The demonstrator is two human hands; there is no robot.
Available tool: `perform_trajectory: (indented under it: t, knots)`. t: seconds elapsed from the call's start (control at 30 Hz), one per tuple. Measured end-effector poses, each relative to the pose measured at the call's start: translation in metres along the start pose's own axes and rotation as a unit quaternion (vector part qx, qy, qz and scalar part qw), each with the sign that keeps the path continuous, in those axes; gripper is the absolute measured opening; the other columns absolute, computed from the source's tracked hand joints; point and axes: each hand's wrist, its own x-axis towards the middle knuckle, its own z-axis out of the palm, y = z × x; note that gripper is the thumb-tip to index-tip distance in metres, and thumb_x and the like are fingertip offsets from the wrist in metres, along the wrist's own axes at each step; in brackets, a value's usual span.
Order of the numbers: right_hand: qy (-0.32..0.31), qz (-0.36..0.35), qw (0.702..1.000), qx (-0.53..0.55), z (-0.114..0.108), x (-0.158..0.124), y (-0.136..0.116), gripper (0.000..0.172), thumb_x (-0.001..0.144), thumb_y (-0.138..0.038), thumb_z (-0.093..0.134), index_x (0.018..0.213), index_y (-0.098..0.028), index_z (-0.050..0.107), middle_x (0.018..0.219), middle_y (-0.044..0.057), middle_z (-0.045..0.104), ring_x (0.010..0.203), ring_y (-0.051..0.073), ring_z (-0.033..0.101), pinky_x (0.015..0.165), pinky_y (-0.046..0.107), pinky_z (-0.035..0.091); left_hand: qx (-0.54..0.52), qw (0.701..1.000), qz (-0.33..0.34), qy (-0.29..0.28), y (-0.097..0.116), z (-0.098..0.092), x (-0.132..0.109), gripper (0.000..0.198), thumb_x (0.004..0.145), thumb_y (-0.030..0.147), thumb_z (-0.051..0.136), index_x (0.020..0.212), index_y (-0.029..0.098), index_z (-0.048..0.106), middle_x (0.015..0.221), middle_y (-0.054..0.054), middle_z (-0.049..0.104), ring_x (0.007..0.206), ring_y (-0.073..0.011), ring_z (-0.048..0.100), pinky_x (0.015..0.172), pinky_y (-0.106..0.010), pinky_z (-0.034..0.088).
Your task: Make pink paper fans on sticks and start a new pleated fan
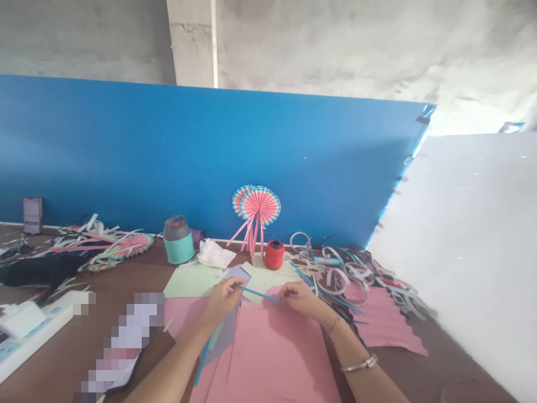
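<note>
A narrow blue paper strip (260,294) is stretched between my two hands above the stacked sheets. My left hand (224,296) pinches its left end, and my right hand (300,296) closes on the right end. Below them lie pink paper sheets (281,352), with a grey-purple sheet (226,336) partly under the stack on the left. Another blue strip (202,358) rests along that side. Pale green sheets (191,280) lie just beyond my hands.
Pink pleated fans (260,205) stand against the blue partition (168,140). Nearby are a red thread spool (274,255), a teal container (179,240) and a white plastic bag (215,254). Curled strips (335,280) and a folded pink sheet (390,319) lie right; a power strip (46,330) is left.
</note>
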Motion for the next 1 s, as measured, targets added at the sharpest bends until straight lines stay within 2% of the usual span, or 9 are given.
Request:
perform_trajectory:
  t: [0.1, 0.2, 0.33, 0.43, 0.53, 0.67, 0.8, 1.0]
  knots:
    - [-0.001, 0.012, 1.000, -0.004, -0.002, -0.001, 0.000, 0.018, 0.064, -0.015, 0.049, 0.071, -0.016, 0.065, 0.075, 0.002, 0.067, 0.073, 0.016, 0.059, 0.071, 0.026, 0.046, -0.028, 0.999, -0.018, -0.020, 0.005, -0.004, 0.000, 0.033, 0.070, 0.019, 0.043, 0.093, 0.018, 0.067, 0.096, -0.004, 0.070, 0.095, -0.0200, 0.062, 0.086, -0.032, 0.046]
    - [-0.002, 0.018, 1.000, -0.004, -0.004, -0.002, 0.001, 0.019, 0.064, -0.015, 0.048, 0.072, -0.017, 0.065, 0.074, 0.002, 0.067, 0.072, 0.015, 0.059, 0.070, 0.027, 0.046, -0.059, 0.996, -0.051, -0.041, 0.006, -0.005, 0.000, 0.038, 0.066, 0.016, 0.040, 0.093, 0.016, 0.067, 0.085, -0.003, 0.072, 0.085, -0.0195, 0.064, 0.074, -0.030, 0.048]
    - [0.005, 0.021, 1.000, 0.000, -0.004, -0.002, 0.003, 0.018, 0.064, -0.015, 0.048, 0.072, -0.017, 0.065, 0.072, 0.001, 0.066, 0.068, 0.014, 0.058, 0.067, 0.026, 0.045, -0.077, 0.994, -0.071, -0.043, 0.007, -0.004, 0.000, 0.033, 0.070, 0.023, 0.042, 0.090, 0.016, 0.068, 0.081, -0.004, 0.072, 0.079, -0.0195, 0.064, 0.066, -0.029, 0.047]
    - [-0.001, 0.021, 1.000, 0.011, -0.006, -0.002, 0.004, 0.017, 0.064, -0.017, 0.050, 0.071, -0.016, 0.065, 0.068, 0.000, 0.065, 0.064, 0.013, 0.056, 0.063, 0.025, 0.043, -0.055, 0.996, -0.057, -0.034, 0.009, -0.005, -0.001, 0.028, 0.075, 0.034, 0.046, 0.080, 0.018, 0.068, 0.078, -0.003, 0.071, 0.078, -0.0190, 0.063, 0.068, -0.028, 0.046]
    - [-0.007, 0.021, 1.000, 0.013, -0.008, -0.002, 0.003, 0.016, 0.065, -0.019, 0.050, 0.070, -0.015, 0.065, 0.066, 0.000, 0.064, 0.061, 0.013, 0.054, 0.060, 0.024, 0.042, -0.023, 0.998, -0.040, -0.034, 0.009, -0.006, -0.001, 0.026, 0.076, 0.037, 0.047, 0.071, 0.018, 0.065, 0.075, -0.002, 0.068, 0.075, -0.0179, 0.061, 0.069, -0.027, 0.045]
    - [-0.011, 0.019, 1.000, 0.010, -0.012, -0.005, -0.001, 0.016, 0.066, -0.020, 0.051, 0.068, -0.015, 0.066, 0.067, 0.000, 0.065, 0.063, 0.013, 0.055, 0.061, 0.024, 0.043, 0.025, 0.998, -0.037, -0.033, 0.006, -0.005, -0.002, 0.020, 0.073, 0.033, 0.050, 0.064, 0.018, 0.060, 0.069, 0.000, 0.063, 0.072, -0.0175, 0.059, 0.067, -0.026, 0.044]
    - [-0.033, 0.039, 0.998, -0.027, -0.012, -0.008, -0.004, 0.020, 0.063, -0.015, 0.050, 0.069, -0.017, 0.069, 0.071, 0.001, 0.069, 0.068, 0.016, 0.059, 0.062, 0.025, 0.044, 0.064, 0.997, -0.043, -0.028, 0.009, -0.004, -0.004, 0.012, 0.066, 0.025, 0.054, 0.058, 0.018, 0.058, 0.075, -0.002, 0.062, 0.080, -0.0191, 0.058, 0.071, -0.026, 0.043]
    - [-0.038, 0.057, 0.996, -0.065, -0.010, -0.008, -0.003, 0.028, 0.057, -0.008, 0.046, 0.072, -0.016, 0.069, 0.075, 0.002, 0.069, 0.072, 0.016, 0.062, 0.063, 0.023, 0.045, 0.126, 0.989, -0.065, -0.036, 0.012, -0.001, -0.006, 0.013, 0.067, 0.024, 0.055, 0.057, 0.018, 0.060, 0.075, -0.002, 0.062, 0.078, -0.0187, 0.058, 0.067, -0.025, 0.040]
